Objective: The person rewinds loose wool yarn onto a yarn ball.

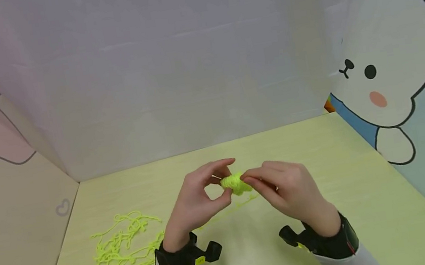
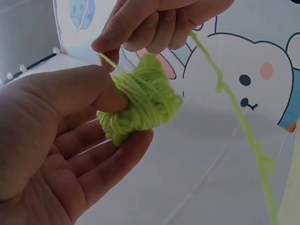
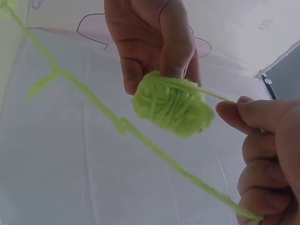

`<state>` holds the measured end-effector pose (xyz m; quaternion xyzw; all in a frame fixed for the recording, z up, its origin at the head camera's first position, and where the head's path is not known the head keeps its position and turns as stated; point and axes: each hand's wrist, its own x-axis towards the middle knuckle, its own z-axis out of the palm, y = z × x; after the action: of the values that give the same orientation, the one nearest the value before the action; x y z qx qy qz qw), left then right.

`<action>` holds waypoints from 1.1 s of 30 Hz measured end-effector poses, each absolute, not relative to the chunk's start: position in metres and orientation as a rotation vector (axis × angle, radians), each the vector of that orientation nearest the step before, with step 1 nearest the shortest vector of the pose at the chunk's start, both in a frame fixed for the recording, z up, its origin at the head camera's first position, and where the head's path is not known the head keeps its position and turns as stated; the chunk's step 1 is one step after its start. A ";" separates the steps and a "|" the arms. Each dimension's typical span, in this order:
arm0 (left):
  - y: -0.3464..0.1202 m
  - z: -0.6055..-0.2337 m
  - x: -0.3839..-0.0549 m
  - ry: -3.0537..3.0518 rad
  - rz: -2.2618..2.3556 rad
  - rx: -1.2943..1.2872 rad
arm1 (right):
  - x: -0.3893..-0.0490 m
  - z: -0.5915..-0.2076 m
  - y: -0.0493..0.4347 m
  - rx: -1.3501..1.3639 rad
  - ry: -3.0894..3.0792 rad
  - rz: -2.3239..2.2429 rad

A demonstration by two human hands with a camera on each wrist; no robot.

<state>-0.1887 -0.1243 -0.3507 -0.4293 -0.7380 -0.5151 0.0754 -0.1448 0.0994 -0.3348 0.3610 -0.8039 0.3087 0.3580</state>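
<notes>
Head view: your left hand (image 1: 201,194), thumb and fingers curved round a yellow-green yarn bundle (image 1: 235,184) above the table (image 1: 370,181); loose yarn (image 1: 124,246) lying leftward; left wrist view: your right hand (image 2: 159,21) pinching a strand (image 2: 112,63) from the bundle; right wrist view: strand straight between bundle and pinch, your other right fingers curled; trailing yarn (image 3: 164,157) at that fist.

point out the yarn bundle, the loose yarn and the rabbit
Yarn bundle (image 2: 146,99), left wrist view: middle of its windings.
Loose yarn (image 1: 110,250), head view: strands on its left side.
Rabbit (image 1: 397,61), head view: white of its face.
</notes>
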 end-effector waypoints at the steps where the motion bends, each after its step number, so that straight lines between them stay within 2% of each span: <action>1: -0.124 -0.351 -0.189 -2.213 -1.543 -1.320 | -0.146 -0.335 0.100 0.929 -2.073 0.798; 13: -0.127 -0.318 -0.170 -2.048 -1.736 -1.545 | -0.151 -0.337 0.102 0.871 -2.169 0.893; 18: -0.129 -0.321 -0.172 -1.942 -1.814 -1.550 | -0.155 -0.342 0.101 0.830 -2.284 0.967; 25: -0.130 -0.344 -0.185 -1.804 -1.879 -1.378 | -0.156 -0.354 0.088 0.808 -2.419 0.920; 33: -0.128 -0.348 -0.188 -1.770 -1.918 -0.912 | -0.152 -0.359 0.069 0.948 -2.480 0.835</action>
<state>-0.1883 -0.1279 -0.3484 -0.3239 -0.6290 -0.6814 0.1874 -0.1517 0.0691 -0.3586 0.3351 -0.8768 0.2953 0.1780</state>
